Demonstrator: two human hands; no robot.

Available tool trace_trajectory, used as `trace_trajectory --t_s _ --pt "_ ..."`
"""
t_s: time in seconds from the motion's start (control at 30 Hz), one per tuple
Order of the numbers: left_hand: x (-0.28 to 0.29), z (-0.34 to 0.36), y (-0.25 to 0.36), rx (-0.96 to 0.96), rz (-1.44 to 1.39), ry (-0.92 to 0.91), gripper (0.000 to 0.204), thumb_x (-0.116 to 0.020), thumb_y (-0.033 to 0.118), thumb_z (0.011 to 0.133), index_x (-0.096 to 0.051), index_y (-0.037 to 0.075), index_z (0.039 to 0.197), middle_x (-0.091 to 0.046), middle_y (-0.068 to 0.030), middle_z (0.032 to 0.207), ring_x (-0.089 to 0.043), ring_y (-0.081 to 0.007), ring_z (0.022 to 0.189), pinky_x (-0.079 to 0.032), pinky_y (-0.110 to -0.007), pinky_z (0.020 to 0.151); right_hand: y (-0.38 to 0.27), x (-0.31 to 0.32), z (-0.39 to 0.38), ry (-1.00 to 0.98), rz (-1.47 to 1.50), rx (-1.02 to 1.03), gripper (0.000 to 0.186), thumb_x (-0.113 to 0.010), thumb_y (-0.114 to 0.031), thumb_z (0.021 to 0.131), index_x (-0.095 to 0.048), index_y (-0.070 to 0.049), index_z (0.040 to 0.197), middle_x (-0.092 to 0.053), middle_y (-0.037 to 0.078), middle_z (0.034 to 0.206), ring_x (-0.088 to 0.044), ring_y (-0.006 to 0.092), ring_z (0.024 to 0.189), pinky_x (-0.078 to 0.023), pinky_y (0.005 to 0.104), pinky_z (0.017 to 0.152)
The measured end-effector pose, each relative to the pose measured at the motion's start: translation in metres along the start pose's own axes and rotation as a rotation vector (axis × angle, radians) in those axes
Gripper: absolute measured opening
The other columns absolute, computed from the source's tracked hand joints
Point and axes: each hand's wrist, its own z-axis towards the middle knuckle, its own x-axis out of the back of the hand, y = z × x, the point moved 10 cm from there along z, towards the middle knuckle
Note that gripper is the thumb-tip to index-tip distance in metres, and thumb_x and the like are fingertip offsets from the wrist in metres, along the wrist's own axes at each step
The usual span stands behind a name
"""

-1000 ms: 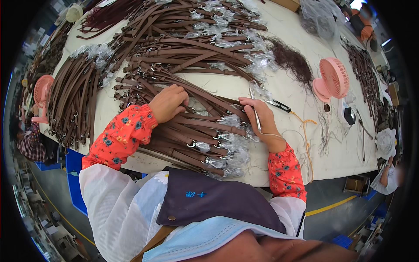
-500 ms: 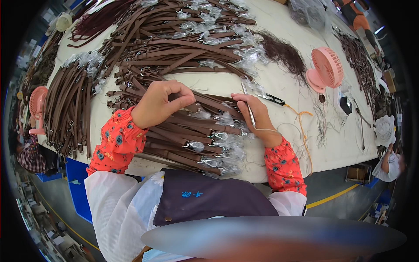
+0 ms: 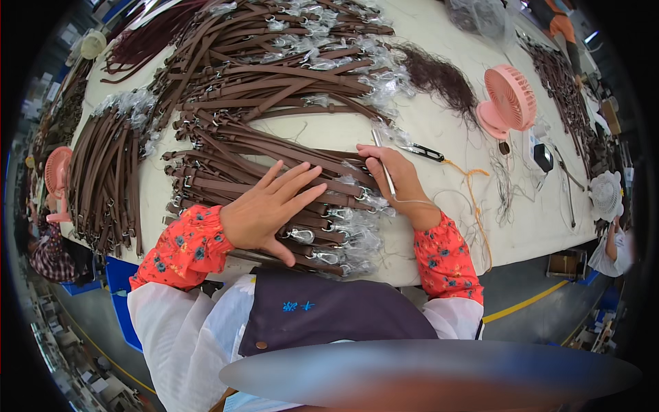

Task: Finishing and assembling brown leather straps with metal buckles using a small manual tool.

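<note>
The left hand (image 3: 257, 216) is holding its fingers (image 3: 295, 184) wide over brown clasped straps (image 3: 223, 180); the right hand (image 3: 405, 180) is gripping a slim metal tool (image 3: 390, 182).

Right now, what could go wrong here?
Prick: a black-handled tool lies close beside the right hand, so fingers could brush its silver end.
Scuff: the slim silver tool in that hand is close to the brown straps and might mark one.
Snag: metal clasps and plastic wrap crowd together, so pulling one strap could drag others.
</note>
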Motion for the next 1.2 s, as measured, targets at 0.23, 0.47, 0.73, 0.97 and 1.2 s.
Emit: trace_trajectory --t_s 0.23,0.47,0.73,0.97,1.2 --pt "-0.032 -0.035 -0.019 0.127 0.063 -0.029 0.134 -0.088 0.052 0.046 -0.020 0.004 0.152 -0.015 -0.0219 0.158 -0.016 -0.0366 0.147 -0.009 -0.058 0.118 -0.018 -0.004 0.004 -0.011 -0.064 0.106 0.015 -0.059 -0.013 0.093 -0.065 -0.005 0.105 -0.069 0.013 0.098 -0.063 0.0326 0.091 -0.049 0.0398 0.082" --pt "-0.025 -0.039 -0.015 0.074 0.087 0.045 0.125 -0.083 0.055 0.054 -0.023 0.005 0.152 -0.020 -0.0196 0.157 -0.018 -0.0343 0.147 -0.010 -0.059 0.117 -0.020 -0.006 0.004 -0.023 -0.073 0.111 0.014 -0.059 -0.012 0.093 -0.066 -0.005 0.104 -0.069 0.014 0.094 -0.064 0.0331 0.089 -0.049 0.0403 0.081" --pt "-0.016 -0.045 -0.029 0.146 0.026 0.120 0.086 -0.073 0.034 0.080 -0.029 0.007 0.150 -0.026 -0.0159 0.156 -0.026 -0.0329 0.145 -0.013 -0.056 0.118 -0.017 -0.003 0.003 0.013 -0.038 0.098 0.015 -0.059 -0.013 0.094 -0.066 -0.006 0.106 -0.069 0.014 0.097 -0.064 0.0333 0.091 -0.050 0.0403 0.081" --pt "-0.003 -0.029 -0.035 0.165 0.037 0.115 0.089 -0.067 0.047 0.081 -0.028 0.006 0.150 -0.026 -0.0148 0.156 -0.022 -0.0318 0.146 -0.011 -0.054 0.119 -0.015 -0.002 0.000 0.036 -0.019 0.087 0.015 -0.059 -0.012 0.094 -0.066 -0.007 0.106 -0.069 0.013 0.097 -0.064 0.0331 0.091 -0.050 0.0398 0.082" --pt "0.000 0.002 -0.075 0.182 0.234 0.222 0.077 -0.061 0.048 0.089 -0.033 0.006 0.147 -0.039 -0.0160 0.147 -0.034 -0.0314 0.140 -0.015 -0.051 0.118 -0.030 -0.005 0.003 -0.072 -0.066 0.146 0.013 -0.059 -0.009 0.092 -0.066 -0.008 0.103 -0.069 0.013 0.093 -0.064 0.0326 0.087 -0.049 0.0391 0.079"
